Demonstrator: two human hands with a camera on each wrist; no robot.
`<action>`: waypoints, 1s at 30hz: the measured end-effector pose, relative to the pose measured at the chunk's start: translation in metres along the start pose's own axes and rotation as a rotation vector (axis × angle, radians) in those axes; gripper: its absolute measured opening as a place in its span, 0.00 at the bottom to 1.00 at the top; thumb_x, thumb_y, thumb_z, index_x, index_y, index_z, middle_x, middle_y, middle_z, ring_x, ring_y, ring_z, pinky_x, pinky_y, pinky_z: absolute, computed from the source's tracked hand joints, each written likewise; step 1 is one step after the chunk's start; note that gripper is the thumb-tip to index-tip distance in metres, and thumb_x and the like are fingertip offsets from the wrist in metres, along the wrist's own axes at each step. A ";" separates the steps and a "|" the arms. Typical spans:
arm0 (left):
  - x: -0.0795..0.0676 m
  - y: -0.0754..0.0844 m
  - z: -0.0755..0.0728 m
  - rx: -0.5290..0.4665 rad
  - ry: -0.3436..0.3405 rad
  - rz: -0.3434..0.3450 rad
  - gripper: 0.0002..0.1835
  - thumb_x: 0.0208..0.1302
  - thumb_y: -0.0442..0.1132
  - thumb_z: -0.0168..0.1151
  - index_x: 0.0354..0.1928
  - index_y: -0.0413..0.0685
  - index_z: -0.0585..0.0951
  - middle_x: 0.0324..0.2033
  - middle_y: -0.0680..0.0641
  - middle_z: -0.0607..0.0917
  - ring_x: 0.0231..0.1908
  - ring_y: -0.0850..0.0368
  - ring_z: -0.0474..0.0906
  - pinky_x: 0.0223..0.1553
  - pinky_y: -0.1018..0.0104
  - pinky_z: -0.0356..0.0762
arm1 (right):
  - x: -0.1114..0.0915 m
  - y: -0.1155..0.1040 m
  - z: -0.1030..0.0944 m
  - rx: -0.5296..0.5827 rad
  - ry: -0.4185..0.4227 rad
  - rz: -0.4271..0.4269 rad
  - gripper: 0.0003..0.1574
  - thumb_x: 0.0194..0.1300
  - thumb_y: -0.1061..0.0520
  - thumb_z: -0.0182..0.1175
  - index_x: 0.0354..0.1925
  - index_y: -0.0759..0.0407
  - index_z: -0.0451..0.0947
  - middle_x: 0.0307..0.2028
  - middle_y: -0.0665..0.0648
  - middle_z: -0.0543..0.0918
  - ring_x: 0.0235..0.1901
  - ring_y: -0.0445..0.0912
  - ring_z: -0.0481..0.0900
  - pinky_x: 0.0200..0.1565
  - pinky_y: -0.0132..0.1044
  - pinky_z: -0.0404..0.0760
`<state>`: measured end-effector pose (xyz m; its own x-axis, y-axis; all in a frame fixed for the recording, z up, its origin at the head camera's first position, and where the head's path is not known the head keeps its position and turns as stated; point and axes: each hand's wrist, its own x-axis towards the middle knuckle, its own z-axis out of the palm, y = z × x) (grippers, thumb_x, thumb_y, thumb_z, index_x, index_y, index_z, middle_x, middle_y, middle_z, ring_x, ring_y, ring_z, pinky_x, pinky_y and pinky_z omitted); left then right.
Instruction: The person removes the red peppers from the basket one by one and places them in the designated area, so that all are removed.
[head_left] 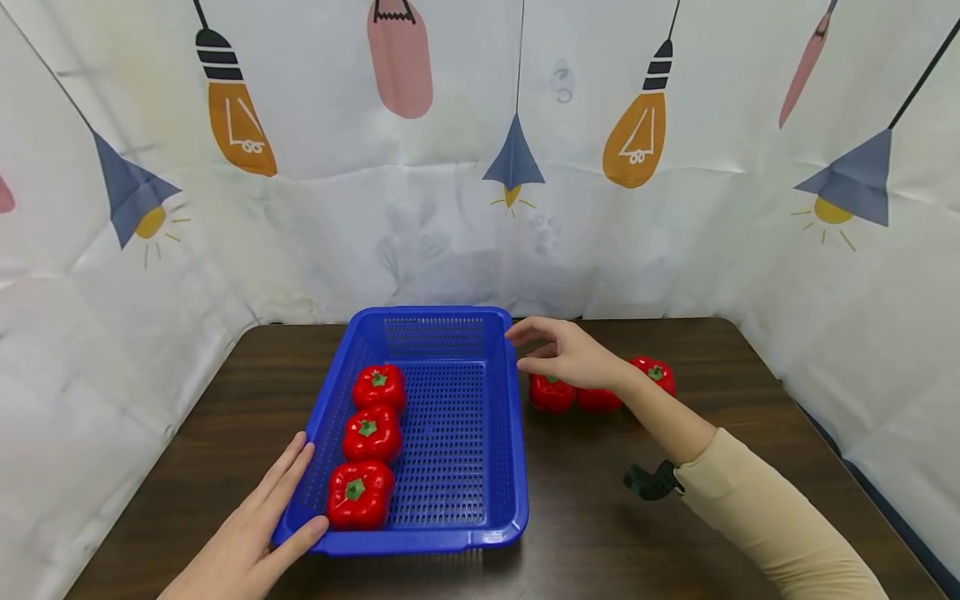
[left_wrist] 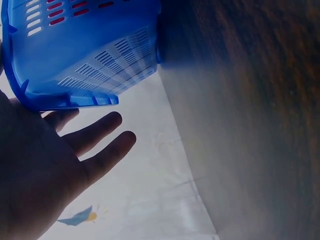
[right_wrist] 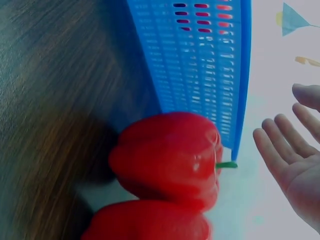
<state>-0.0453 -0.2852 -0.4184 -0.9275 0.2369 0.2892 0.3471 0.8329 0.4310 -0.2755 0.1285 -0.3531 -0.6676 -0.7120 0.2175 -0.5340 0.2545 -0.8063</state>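
Note:
A blue plastic basket (head_left: 519,467) with slotted walls stands on the table. Three red bell peppers line its left side: a far one (head_left: 378,387), a middle one (head_left: 372,433) and a near one (head_left: 360,498). With fingers spread, my left hand (head_left: 243,529) rests against the basket's near left corner. My right hand (head_left: 570,354) hovers by the far right rim, fingers loosely bent and holding nothing. Beneath it, more red bell peppers (head_left: 551,397) sit in a row right of the basket. The right wrist view shows one pepper (right_wrist: 167,157) close beside the basket wall, green stem outward.
The dark wooden table (head_left: 592,542) extends on both sides of the basket. Behind and around it hangs a white cloth (head_left: 450,242) printed with lamps and bulbs. A dark green strap end (head_left: 651,482) hangs at the right sleeve.

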 end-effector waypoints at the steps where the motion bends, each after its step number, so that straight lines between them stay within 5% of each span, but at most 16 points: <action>1: 0.000 0.000 -0.001 0.008 -0.004 -0.008 0.48 0.66 0.48 0.70 0.82 0.57 0.54 0.80 0.51 0.54 0.75 0.68 0.50 0.60 0.86 0.46 | 0.001 -0.001 0.001 -0.002 0.000 0.000 0.24 0.71 0.60 0.66 0.63 0.65 0.76 0.59 0.62 0.81 0.59 0.55 0.79 0.55 0.46 0.82; 8: 0.000 0.001 -0.001 -0.008 -0.017 -0.023 0.48 0.68 0.49 0.69 0.83 0.58 0.53 0.80 0.51 0.53 0.76 0.60 0.53 0.58 0.90 0.42 | 0.008 -0.004 0.011 -0.025 -0.019 0.023 0.21 0.71 0.59 0.66 0.60 0.56 0.77 0.58 0.57 0.81 0.59 0.55 0.79 0.54 0.43 0.82; 11: 0.000 0.002 -0.002 -0.017 -0.033 -0.043 0.47 0.69 0.50 0.68 0.83 0.59 0.52 0.80 0.51 0.52 0.74 0.47 0.58 0.58 0.89 0.43 | 0.012 -0.009 0.015 -0.036 -0.034 0.018 0.20 0.71 0.59 0.66 0.60 0.54 0.77 0.58 0.53 0.81 0.58 0.53 0.79 0.54 0.42 0.82; 14: 0.000 0.003 -0.002 -0.022 -0.043 -0.049 0.47 0.69 0.50 0.67 0.83 0.57 0.53 0.80 0.50 0.52 0.72 0.38 0.61 0.67 0.67 0.59 | 0.016 -0.010 0.020 -0.043 -0.054 0.010 0.20 0.71 0.60 0.65 0.60 0.54 0.77 0.58 0.51 0.80 0.57 0.49 0.80 0.54 0.41 0.82; 17: 0.000 0.004 -0.002 -0.031 -0.055 -0.056 0.47 0.69 0.51 0.67 0.83 0.55 0.53 0.80 0.48 0.52 0.70 0.35 0.62 0.59 0.39 0.70 | 0.020 -0.009 0.025 -0.039 -0.076 0.011 0.21 0.71 0.61 0.65 0.60 0.54 0.77 0.58 0.50 0.80 0.57 0.45 0.80 0.54 0.40 0.82; 19: 0.000 0.004 -0.002 -0.033 -0.058 -0.057 0.47 0.69 0.51 0.67 0.83 0.55 0.53 0.80 0.47 0.52 0.70 0.33 0.62 0.55 0.33 0.70 | 0.022 -0.009 0.029 -0.038 -0.094 0.009 0.21 0.71 0.60 0.65 0.60 0.55 0.77 0.58 0.50 0.80 0.58 0.46 0.80 0.55 0.41 0.82; 21: 0.000 0.004 -0.002 -0.029 -0.057 -0.059 0.47 0.69 0.51 0.67 0.83 0.55 0.53 0.80 0.48 0.52 0.70 0.34 0.62 0.59 0.39 0.70 | 0.024 -0.009 0.033 -0.049 -0.116 0.007 0.21 0.72 0.59 0.65 0.61 0.55 0.76 0.59 0.50 0.80 0.58 0.45 0.80 0.55 0.41 0.82; 24: -0.001 0.004 -0.001 -0.023 -0.049 -0.051 0.47 0.69 0.51 0.67 0.83 0.57 0.53 0.80 0.50 0.52 0.71 0.37 0.61 0.67 0.68 0.59 | 0.027 -0.009 0.038 -0.066 -0.151 -0.002 0.22 0.72 0.60 0.64 0.62 0.56 0.75 0.59 0.52 0.80 0.58 0.47 0.80 0.56 0.43 0.81; 26: -0.001 0.004 -0.001 -0.023 -0.046 -0.047 0.47 0.69 0.50 0.67 0.83 0.58 0.53 0.80 0.51 0.52 0.72 0.39 0.60 0.63 0.84 0.48 | 0.030 -0.008 0.041 -0.074 -0.173 -0.004 0.22 0.72 0.60 0.65 0.62 0.56 0.75 0.59 0.52 0.80 0.59 0.47 0.79 0.56 0.44 0.82; 30: -0.001 0.005 -0.001 -0.017 -0.046 -0.046 0.47 0.69 0.50 0.67 0.83 0.59 0.52 0.80 0.51 0.52 0.72 0.39 0.60 0.58 0.88 0.43 | 0.037 -0.009 0.047 -0.076 -0.212 -0.015 0.23 0.71 0.61 0.65 0.63 0.57 0.74 0.60 0.54 0.79 0.60 0.53 0.79 0.56 0.46 0.82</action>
<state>-0.0429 -0.2821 -0.4153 -0.9480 0.2214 0.2289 0.3054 0.8353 0.4572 -0.2710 0.0696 -0.3641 -0.5397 -0.8357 0.1022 -0.5861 0.2858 -0.7581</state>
